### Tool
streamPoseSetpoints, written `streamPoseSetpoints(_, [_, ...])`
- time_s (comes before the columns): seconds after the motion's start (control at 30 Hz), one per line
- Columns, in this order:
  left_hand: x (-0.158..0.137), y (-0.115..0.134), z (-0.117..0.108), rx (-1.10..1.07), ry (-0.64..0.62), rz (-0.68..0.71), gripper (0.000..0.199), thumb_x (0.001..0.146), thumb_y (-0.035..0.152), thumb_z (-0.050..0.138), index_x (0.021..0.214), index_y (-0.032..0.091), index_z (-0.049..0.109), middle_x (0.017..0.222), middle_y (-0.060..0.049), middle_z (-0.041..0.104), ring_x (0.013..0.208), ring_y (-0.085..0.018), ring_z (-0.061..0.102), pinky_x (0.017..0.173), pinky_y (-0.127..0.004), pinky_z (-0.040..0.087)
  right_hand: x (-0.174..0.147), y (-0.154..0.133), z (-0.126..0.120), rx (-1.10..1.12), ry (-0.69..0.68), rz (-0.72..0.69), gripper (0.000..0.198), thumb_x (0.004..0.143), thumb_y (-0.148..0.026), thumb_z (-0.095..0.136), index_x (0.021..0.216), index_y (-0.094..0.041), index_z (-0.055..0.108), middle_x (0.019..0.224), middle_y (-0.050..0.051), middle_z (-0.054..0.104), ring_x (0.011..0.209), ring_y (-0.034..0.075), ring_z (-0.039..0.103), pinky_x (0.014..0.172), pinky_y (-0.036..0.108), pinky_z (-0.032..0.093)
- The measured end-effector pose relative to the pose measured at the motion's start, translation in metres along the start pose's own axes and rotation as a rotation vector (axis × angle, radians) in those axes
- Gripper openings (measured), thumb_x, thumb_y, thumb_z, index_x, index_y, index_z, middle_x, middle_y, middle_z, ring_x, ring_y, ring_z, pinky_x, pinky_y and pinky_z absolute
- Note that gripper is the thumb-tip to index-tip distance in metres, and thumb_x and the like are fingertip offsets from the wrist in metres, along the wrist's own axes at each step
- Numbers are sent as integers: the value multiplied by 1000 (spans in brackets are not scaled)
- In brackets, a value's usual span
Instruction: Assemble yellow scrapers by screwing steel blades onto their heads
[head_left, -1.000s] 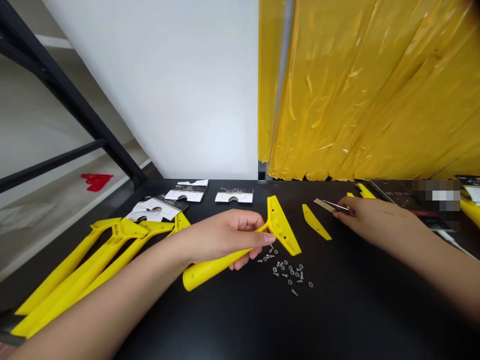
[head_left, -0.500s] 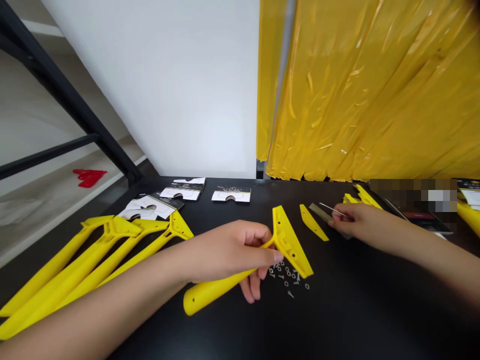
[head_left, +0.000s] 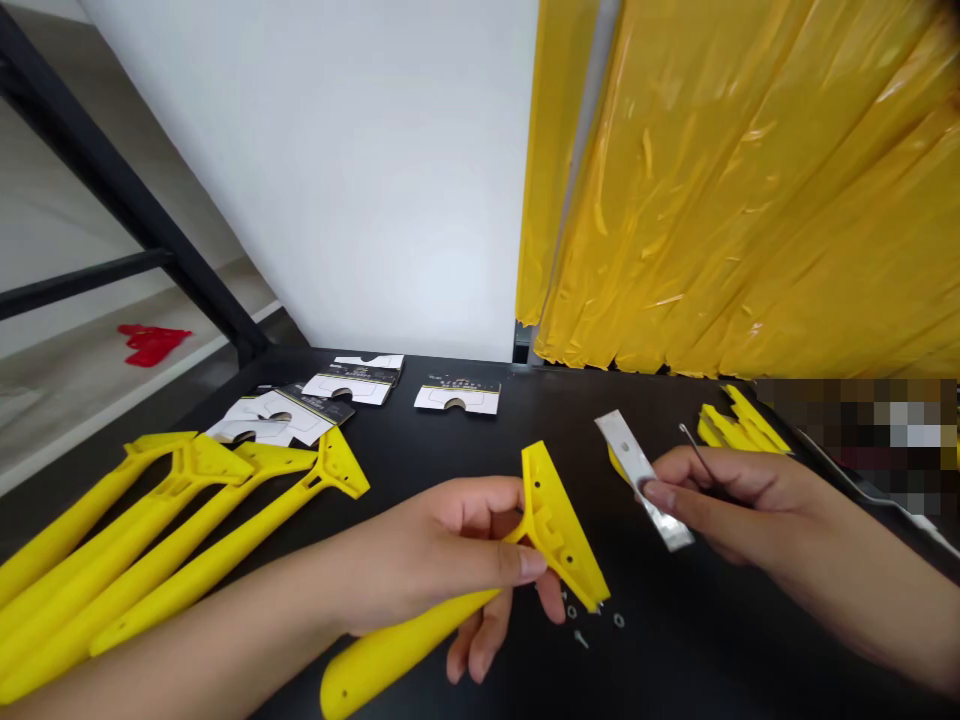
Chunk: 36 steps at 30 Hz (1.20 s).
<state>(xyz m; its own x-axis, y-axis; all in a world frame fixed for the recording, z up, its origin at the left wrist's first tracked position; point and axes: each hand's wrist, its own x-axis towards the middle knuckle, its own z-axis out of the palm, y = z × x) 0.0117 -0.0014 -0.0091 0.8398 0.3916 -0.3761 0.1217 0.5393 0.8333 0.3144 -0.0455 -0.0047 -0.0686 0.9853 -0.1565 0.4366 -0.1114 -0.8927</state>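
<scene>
My left hand [head_left: 450, 570] is closed around the neck of a yellow plastic scraper handle [head_left: 405, 640], its flared head [head_left: 562, 535] tilted up with two screw holes showing. Thumb and fingers of my right hand [head_left: 750, 510] pinch a flat silver metal blade [head_left: 626, 450], held apart from the handle. A thin metal rod [head_left: 694, 448] with a bent tip also sticks up from the right fingers. Behind the blade a yellow plate [head_left: 616, 463] is mostly hidden. Small screws and washers [head_left: 572, 612] lie under the scraper head, partly covered by it and my left fingers.
Several yellow scraper handles [head_left: 300, 500] lie side by side at the left. Printed cards [head_left: 457, 395] are spread along the back of the black table. More yellow plates [head_left: 739, 420] rest at the right, near a blurred-out patch. Yellow plastic sheeting [head_left: 750, 200] hangs behind.
My right hand has lifted the blade off the table and brought it nearer, with the rod still in the fingers. The left hand keeps hold of the scraper handle, now lower in view.
</scene>
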Motion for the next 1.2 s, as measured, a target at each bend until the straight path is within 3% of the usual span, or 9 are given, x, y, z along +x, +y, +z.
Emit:
streamPoseSetpoints(0.17, [2,-2,-2,1,81,8,18,107,36,74,114,19,71,107,-7,80,52,-7,67,45,-13,55,7,8,0,95,10,64,61,80,-85,84,79,-25,81,65,-2,50,57,12,29,47,26,26])
streamPoseSetpoints(0.37, [3,2,-4,51,132,-5,23,106,40,75,114,19,72,105,-7,80,50,-6,64,41,-12,51,13,20,-1,195,10,98,62,79,-84,87,84,-22,79,67,-4,51,56,9,30,49,26,21])
streamPoseSetpoints(0.63, [7,-4,-10,22,117,-10,24,107,42,75,105,19,68,93,-3,76,43,-4,53,37,-13,37,2,27,1,224,222,-129,41,93,-66,87,96,-26,83,74,-1,62,68,14,45,60,28,32])
streamPoseSetpoints(1.0, [8,-8,-11,-2,151,-34,26,103,42,79,99,20,64,84,-1,74,41,-4,49,38,-13,35,-3,18,4,114,257,-219,37,97,-62,82,91,-26,83,72,0,65,66,15,53,59,29,40])
streamPoseSetpoints(1.1, [8,-8,-12,-5,154,-47,28,103,43,79,99,20,63,84,-1,74,41,-4,50,38,-13,36,-4,18,5,60,299,-284,26,99,-54,82,92,-29,88,74,1,72,69,17,64,63,28,50])
streamPoseSetpoints(1.2, [9,-8,-12,-2,148,-58,29,103,43,79,98,20,63,84,-1,74,40,-4,50,38,-14,37,-6,19,5,-4,349,-358,15,101,-41,79,107,-37,92,92,2,87,83,21,79,72,29,62])
